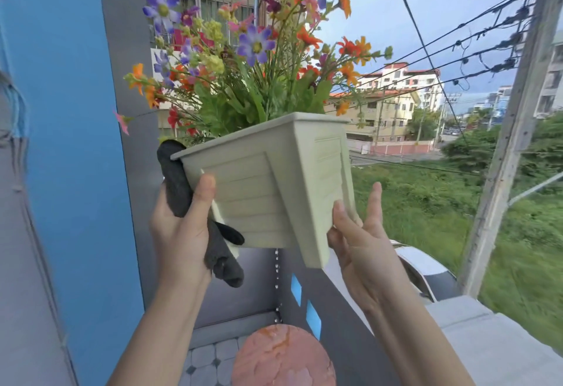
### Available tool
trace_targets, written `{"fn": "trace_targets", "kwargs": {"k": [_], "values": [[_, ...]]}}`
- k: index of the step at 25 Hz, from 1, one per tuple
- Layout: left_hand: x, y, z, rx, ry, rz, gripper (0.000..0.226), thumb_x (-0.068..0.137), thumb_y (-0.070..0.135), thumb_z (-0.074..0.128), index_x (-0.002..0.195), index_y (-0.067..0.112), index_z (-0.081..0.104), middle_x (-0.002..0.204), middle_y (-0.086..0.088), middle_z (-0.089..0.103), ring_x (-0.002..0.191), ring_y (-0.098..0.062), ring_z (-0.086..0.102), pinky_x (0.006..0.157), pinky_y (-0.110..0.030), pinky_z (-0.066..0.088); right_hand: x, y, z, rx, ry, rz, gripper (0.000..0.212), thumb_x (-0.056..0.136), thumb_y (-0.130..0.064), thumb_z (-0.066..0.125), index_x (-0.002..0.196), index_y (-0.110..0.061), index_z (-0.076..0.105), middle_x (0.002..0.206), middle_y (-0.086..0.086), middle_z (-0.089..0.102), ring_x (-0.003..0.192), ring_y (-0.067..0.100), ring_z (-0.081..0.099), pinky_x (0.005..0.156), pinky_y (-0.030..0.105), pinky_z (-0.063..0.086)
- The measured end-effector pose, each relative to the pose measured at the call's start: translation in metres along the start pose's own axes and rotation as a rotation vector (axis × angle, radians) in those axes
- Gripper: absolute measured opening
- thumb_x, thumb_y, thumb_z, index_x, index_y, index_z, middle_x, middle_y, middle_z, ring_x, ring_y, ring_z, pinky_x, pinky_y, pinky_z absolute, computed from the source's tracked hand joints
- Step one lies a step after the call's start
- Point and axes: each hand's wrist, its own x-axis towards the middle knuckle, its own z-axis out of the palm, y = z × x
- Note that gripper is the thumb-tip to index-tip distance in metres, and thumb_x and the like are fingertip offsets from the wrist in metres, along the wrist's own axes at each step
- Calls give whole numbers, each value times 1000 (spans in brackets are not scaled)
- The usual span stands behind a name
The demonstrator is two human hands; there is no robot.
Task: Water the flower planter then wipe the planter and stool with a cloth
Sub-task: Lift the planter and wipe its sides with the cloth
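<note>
The pale green plastic planter (268, 190) is held aloft, apparently to drain: left hand (179, 233) clamps dark grey cloth (178, 184) against it; straight-fingered right hand (359, 242) props its corner.

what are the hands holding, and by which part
The planter, lifted and tilted. The left hand grips its left side through a dark cloth, thumb on the front face; the right hand props its lower right corner with straight fingers.

The ribbed square plastic planter (268, 190) is pale sage-beige, its panels banded with horizontal slats. Its bunched flowers (253, 59) are purple, orange, pink, yellow and red over green leaves. The soft fabric cloth (178, 184) is charcoal grey. The round stool top (283, 358) is salmon pink, mottled orange.
</note>
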Motion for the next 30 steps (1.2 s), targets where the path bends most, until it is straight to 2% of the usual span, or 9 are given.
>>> {"fn": "trace_targets", "kwargs": {"k": [3, 5, 9, 12, 15, 18, 23, 27, 30], "values": [[-1, -3, 0, 11, 32, 31, 21, 71, 38, 70, 88, 27, 63, 62, 22, 54, 62, -11, 45, 53, -39, 47, -1, 3, 5, -52, 5, -42, 75, 96, -4, 44, 145, -45, 6, 61, -28, 67, 50, -7, 57, 55, 7, 49], [-1, -5, 0, 34, 30, 38, 20, 71, 38, 73, 87, 29, 65, 65, 22, 57, 66, -10, 46, 62, -50, 47, 1, 10, 3, -62, 8, -63, 67, 98, -7, 40, 144, -45, 10, 74, -42, 62, 64, -12, 63, 65, 10, 53], [0, -6, 2, 81, 30, 66, 18, 71, 38, 76, 86, 34, 66, 70, 21, 61, 69, -15, 51, 56, -43, 54, -3, 17, 3, -162, -132, -72, 42, 91, -52, 41, 132, -55, 33, 112, -43, 56, 110, -8, 58, 94, 25, 50], [0, -14, 1, 171, 13, 99, 23, 75, 39, 73, 95, 31, 65, 74, 20, 63, 70, -15, 53, 68, -62, 52, -5, 21, 4, -326, -291, -115, 80, 68, -77, 53, 138, -56, 23, 150, -32, 25, 140, -3, 24, 116, 37, 28], [-3, -19, 4, 293, 36, 166, 46, 74, 49, 70, 109, 21, 63, 74, 21, 65, 69, -7, 57, 72, -41, 52, 2, 26, 1, -312, -319, -108, 94, 67, -59, 71, 144, -45, 20, 151, -14, 36, 134, 3, 40, 112, 37, 35], [-6, -21, 9, 459, 47, 291, 57, 76, 52, 68, 121, 18, 61, 72, 14, 62, 67, 2, 55, 68, -23, 45, 8, 34, -2, -291, -234, -122, 73, 77, -38, 67, 141, -38, 32, 135, -13, 56, 119, 1, 55, 99, 25, 48], [-11, -21, 16, 688, 44, 442, 63, 80, 54, 60, 133, 20, 53, 84, -9, 68, 72, -16, 53, 63, -21, 36, 9, 45, -1, -217, -66, -36, 47, 72, -48, 61, 118, -38, 55, 102, -17, 72, 91, 3, 69, 61, 25, 56], [-17, -29, 23, 830, 9, 705, 54, 96, 49, 38, 135, 13, 47, 113, -21, 64, 89, -36, 62, 78, -36, 48, 14, 45, 2, -133, -22, -78, 38, 78, -46, 63, 113, -32, 60, 105, -9, 73, 94, 10, 70, 70, 31, 59], [-26, -43, 17, 1026, -63, 866, 38, 99, 43, 36, 129, 24, 50, 139, -25, 45, 96, -42, 55, 91, -42, 41, 16, 40, 0, -118, -20, -73, 36, 77, -44, 62, 111, -33, 61, 107, -3, 73, 97, 15, 69, 78, 41, 58]]}}
